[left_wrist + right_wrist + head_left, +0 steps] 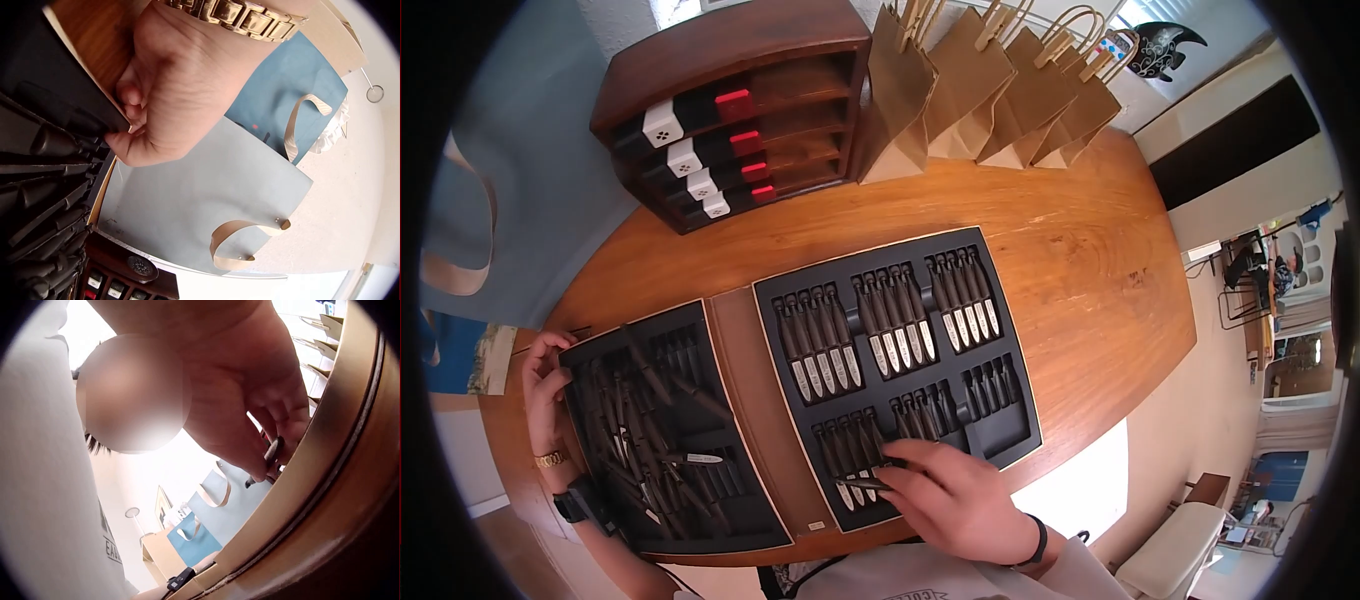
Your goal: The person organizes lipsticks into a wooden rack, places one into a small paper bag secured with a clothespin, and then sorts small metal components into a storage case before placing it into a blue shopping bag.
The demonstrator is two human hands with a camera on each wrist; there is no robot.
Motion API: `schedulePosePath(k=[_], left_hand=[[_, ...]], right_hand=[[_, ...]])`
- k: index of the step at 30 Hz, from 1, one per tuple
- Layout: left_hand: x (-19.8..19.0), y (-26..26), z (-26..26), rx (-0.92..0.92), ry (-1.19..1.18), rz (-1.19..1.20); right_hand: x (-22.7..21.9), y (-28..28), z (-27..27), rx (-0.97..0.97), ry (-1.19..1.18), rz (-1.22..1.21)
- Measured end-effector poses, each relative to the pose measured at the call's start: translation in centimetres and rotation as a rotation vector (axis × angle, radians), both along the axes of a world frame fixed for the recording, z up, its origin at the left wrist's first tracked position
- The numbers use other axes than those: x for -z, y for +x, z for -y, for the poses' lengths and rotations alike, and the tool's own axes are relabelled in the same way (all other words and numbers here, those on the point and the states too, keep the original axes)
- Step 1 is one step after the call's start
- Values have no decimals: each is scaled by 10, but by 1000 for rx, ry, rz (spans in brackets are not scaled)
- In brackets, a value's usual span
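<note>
An open hinged case [730, 350] with black trays lies on the table. Its left tray [730, 435] bears a jumbled heap of slim dark knife-like pieces [625, 410]. More of these stand in neat rows in the right tray [1025, 425], their pale printed ends toward me. At the left tray's outer edge, my left hand [546, 400] grips the rim between thumb and curled fingers, as the left wrist view shows. My right hand [960, 505] pinches one slim dark piece [273, 450] over the front-left compartment of the right tray, overlapping the row there.
Behind the case stands a dark wooden shelf unit [730, 60] holding white, black and red boxes. Several brown paper bags [970, 90] line up to its right. A large grey-blue bag [194, 194] is at the left. The wooden table [1100, 260] extends to the right.
</note>
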State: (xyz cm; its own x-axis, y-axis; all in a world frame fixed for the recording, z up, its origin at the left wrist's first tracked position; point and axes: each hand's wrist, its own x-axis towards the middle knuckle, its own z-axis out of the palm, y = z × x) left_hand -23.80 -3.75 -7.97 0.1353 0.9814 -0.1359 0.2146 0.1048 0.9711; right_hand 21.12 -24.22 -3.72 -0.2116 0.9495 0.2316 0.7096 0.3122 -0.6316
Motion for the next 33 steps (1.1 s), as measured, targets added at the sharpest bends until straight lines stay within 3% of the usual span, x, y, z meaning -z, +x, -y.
schedulePosePath(k=[5,8,11,15,17,22,33], left_hand=[[1,-1,0,-25,11,-26],[-1,1,0,-20,7,-44],[-3,4,1,-10,19,-41],[-1,-1,0,11,33,-51],[-1,0,0,5,15,-22],[2,-1,-1,4,13,4],[-5,7,1,26,34,46]], right_hand=[[-2,24,3,255,58,-40],[1,22,7,672,-97,-157],[3,20,11,698,-155,-222],[7,21,14,477,-99,-157],[6,17,10,247,5,-103],[-3,-2,6,-61,-36,89],[-9,-21,0,-52,-54,232]])
